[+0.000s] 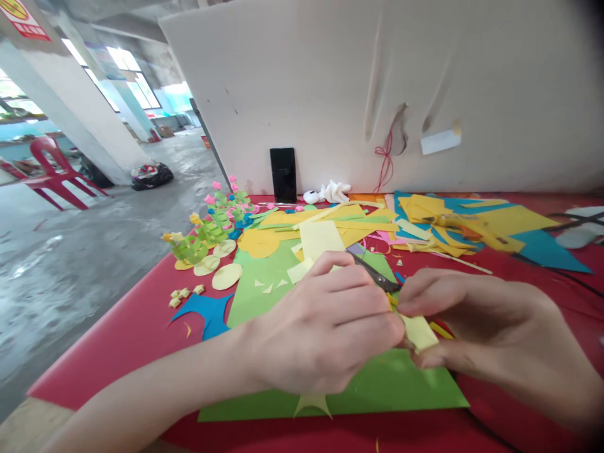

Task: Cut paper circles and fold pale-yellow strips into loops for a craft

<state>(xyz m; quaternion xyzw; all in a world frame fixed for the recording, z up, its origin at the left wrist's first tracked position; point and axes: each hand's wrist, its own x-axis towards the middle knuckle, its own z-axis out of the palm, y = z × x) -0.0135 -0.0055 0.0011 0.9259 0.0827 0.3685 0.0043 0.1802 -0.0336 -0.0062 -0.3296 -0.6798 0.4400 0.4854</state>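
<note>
A small folded piece of pale yellow paper (pixel 419 334) is between my two hands, above a green sheet of paper (pixel 406 384). My right hand (pixel 481 333) pinches it between thumb and fingers. My left hand (pixel 330 324) is curled closed against the paper's left end, its fingertips mostly hidden behind the knuckles. Just beyond the hands lie scissors (pixel 377 274), dark blades showing and yellow handles partly covered by my right hand. Pale yellow paper pieces (pixel 323 238) lie past my left hand. Small white triangular scraps (pixel 268 289) are scattered on the green sheet.
Paper plants with pink and yellow stars (pixel 217 214) stand at the table's left. Folded yellow stars (pixel 182 294) and a blue cutout (pixel 202 313) sit nearer. A glue gun (pixel 472 226) lies on paper scraps at right. A black phone (pixel 284 176) leans against the white board (pixel 330 82).
</note>
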